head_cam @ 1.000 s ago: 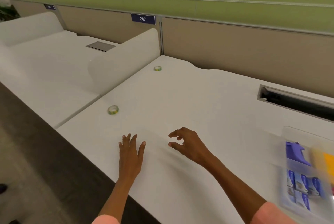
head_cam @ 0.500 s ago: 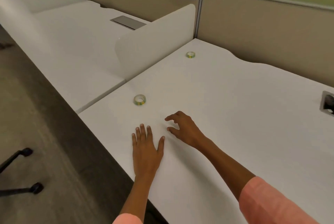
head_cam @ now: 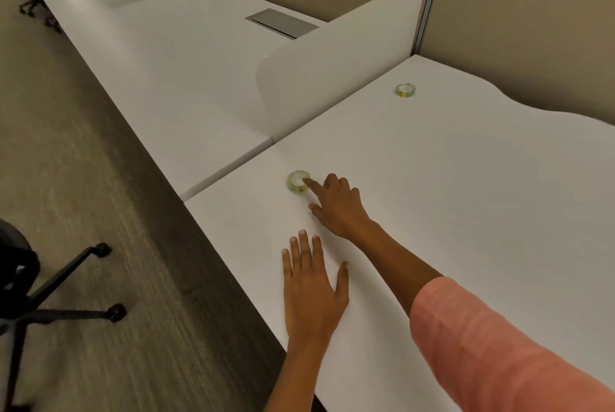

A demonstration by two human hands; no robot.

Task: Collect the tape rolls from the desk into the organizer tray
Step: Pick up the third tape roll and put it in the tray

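Head view looks down on my two hands over a white desk (head_cam: pixel 466 195). My right hand (head_cam: pixel 339 208) reaches to the far left, and its index finger (head_cam: pixel 311 186) is stretched out with the tip on the top edge of the near tape roll (head_cam: pixel 298 182), at the right side of the ring. The thumb (head_cam: pixel 315 209) of this hand points left, a little nearer to me than the roll, and it stays apart from the roll, so nothing is pinched. The other fingers of the right hand are bent and loose behind the index finger. If the index tip presses the roll or only touches it, I cannot tell, because this part is a little blurred.

My left hand (head_cam: pixel 311 291) lies flat on the desk, nearer to me than the right hand, palm down. Its four fingers are close together and straight, the thumb is spread out to the right. It holds nothing and it is well apart from the near tape roll.

I count two tape rolls on the desk, both lying flat with the hole up, both with green and yellow colour. The near one is close to the left edge of the desk. The far tape roll (head_cam: pixel 405 90) lies near the far left corner, just beside the white divider panel (head_cam: pixel 339 55), well apart from both hands. I count two hands, and one pink sleeve (head_cam: pixel 492 345) on my right arm.
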